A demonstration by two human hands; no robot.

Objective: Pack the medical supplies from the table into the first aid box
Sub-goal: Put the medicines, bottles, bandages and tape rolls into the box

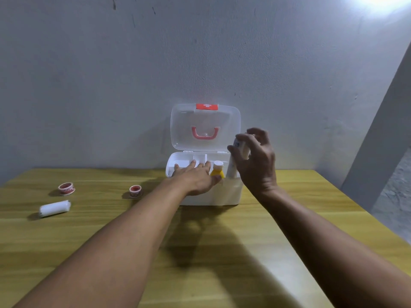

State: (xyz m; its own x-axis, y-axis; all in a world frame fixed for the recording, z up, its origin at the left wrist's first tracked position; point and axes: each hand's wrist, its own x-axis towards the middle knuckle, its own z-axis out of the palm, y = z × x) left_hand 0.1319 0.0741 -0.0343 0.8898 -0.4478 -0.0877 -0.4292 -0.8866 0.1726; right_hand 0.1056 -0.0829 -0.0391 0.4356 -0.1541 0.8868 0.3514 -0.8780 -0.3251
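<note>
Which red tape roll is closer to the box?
The smaller roll, lying just left of the box. The bigger roll sits farther left, above the white bandage.

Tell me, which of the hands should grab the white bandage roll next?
Probably the left hand. It lies flat on the first aid box, holds nothing, and is on the same side as the bandage roll. The right hand holds a white tube.

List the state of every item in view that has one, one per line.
first aid box: open, lid upright
yellow bottle: capped, upright in the box
white tube: gripped by right hand over the box
left hand: flat on the box tray
bandage roll: lying on table
two tape rolls: flat on table
</note>
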